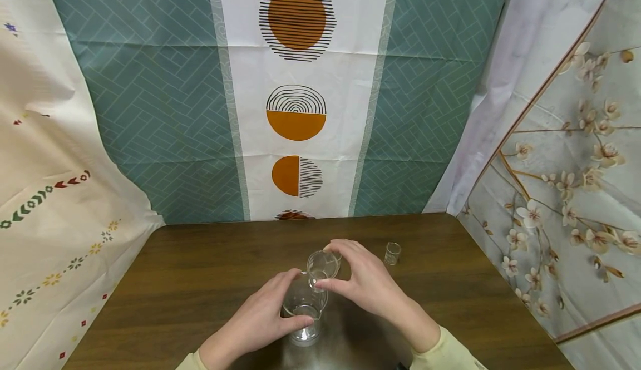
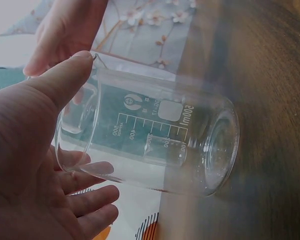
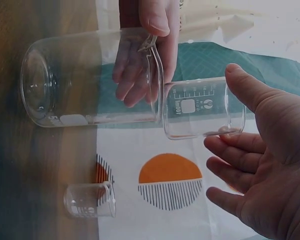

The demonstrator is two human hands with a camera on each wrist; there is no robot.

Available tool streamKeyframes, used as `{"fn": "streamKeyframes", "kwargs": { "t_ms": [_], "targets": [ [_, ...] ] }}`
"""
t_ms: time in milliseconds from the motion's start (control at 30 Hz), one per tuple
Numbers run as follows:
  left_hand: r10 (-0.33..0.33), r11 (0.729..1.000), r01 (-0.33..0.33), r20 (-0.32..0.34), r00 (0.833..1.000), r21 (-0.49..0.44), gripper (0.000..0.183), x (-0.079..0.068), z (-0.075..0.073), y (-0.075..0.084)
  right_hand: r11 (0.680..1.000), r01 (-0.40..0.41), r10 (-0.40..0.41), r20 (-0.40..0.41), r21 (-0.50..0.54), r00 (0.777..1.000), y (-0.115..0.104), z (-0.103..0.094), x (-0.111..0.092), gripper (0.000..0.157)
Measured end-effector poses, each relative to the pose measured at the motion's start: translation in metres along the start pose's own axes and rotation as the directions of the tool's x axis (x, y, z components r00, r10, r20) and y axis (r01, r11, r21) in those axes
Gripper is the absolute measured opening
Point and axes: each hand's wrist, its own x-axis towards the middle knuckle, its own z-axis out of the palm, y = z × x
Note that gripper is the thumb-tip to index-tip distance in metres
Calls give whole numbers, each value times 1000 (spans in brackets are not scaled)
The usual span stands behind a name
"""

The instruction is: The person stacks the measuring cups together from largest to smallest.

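A large glass beaker marked 500ml (image 2: 155, 125) is upright, its base at the wooden table. My left hand (image 1: 262, 314) grips it near the top, with the thumb on the rim beside the spout and the fingers on the far side. Between thumb and fingers, my right hand (image 1: 368, 275) holds a smaller glass beaker marked 100ml (image 3: 197, 105) near its upper edge. This smaller beaker is upright, with its bottom level with the large beaker's rim and close against it in the right wrist view. Both are see-through.
A third, very small glass beaker (image 1: 393, 254) stands farther back on the table (image 1: 210, 259), to the right of my right hand. Patterned cloth (image 1: 300, 153) hangs behind the table, with more cloth along the left and right sides.
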Motion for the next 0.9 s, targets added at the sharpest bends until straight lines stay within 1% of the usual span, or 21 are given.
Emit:
{"fn": "streamKeyframes", "kwargs": {
  "t_ms": [233,400,667,900],
  "targets": [
    [3,1000,-3,2,1000,2,90,0,1,0,1000,5,-5,14,23,1000,-3,3,-4,60],
    [-1,1000,1,4,1000,-1,92,-1,0,0,999,5,-7,31,41,999,-6,5,-6,58],
    [2,1000,-2,4,1000,-12,92,-2,0,0,998,-22,19,54,56,998,-10,11,-9,57],
    [24,1000,-25,-15,1000,-17,85,-2,0,1,999,1,-5,74,53,997,-12,17,-11,55]
  ]
}}
